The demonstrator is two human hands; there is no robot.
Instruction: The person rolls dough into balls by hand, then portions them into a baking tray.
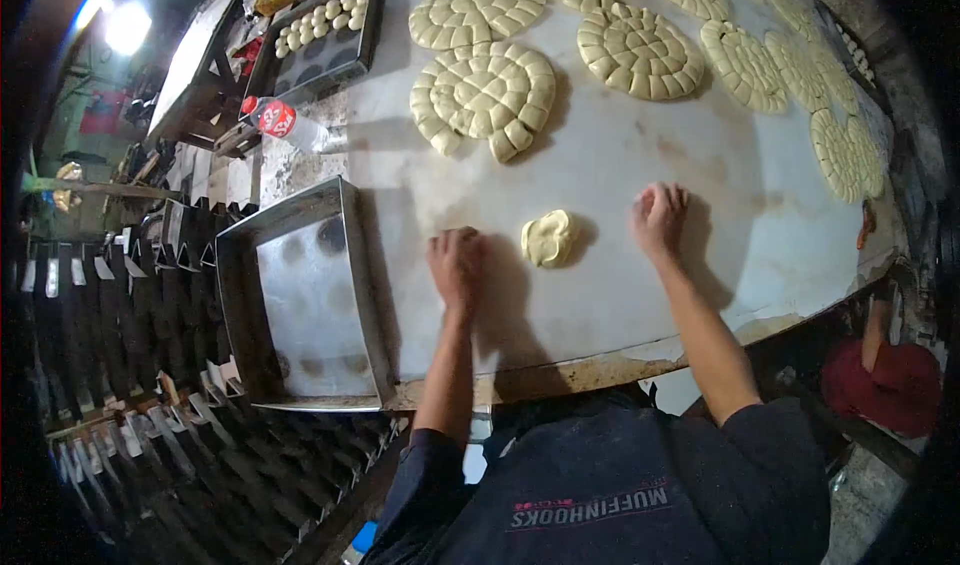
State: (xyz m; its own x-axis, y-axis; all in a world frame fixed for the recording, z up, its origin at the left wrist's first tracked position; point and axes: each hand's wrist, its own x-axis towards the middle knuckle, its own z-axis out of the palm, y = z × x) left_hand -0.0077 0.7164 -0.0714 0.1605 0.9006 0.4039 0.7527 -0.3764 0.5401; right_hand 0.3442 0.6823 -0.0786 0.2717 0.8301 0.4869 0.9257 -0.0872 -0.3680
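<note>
A small lump of pale yellow dough point(549, 239) with a folded top sits on the worktable point(600, 305) between my hands, touched by neither. To its left my left hand point(457, 267) is closed in a loose fist at the table surface. My right hand point(660, 219), to the right of the lump and a little farther away, also has its fingers curled in. I see nothing held in either one. Beyond them lie several flat round slabs of dough cut into segments; the nearest slab point(482, 100) has a few pieces sticking out at its near edge.
Left of my left hand stands a metal baking tray point(350, 265) with dark round marks. A plastic bottle with a red label point(275, 119) lies behind it. Farther back, another tray point(368, 40) holds dough balls point(325, 20). Dark racks point(150, 325) fill the lower left.
</note>
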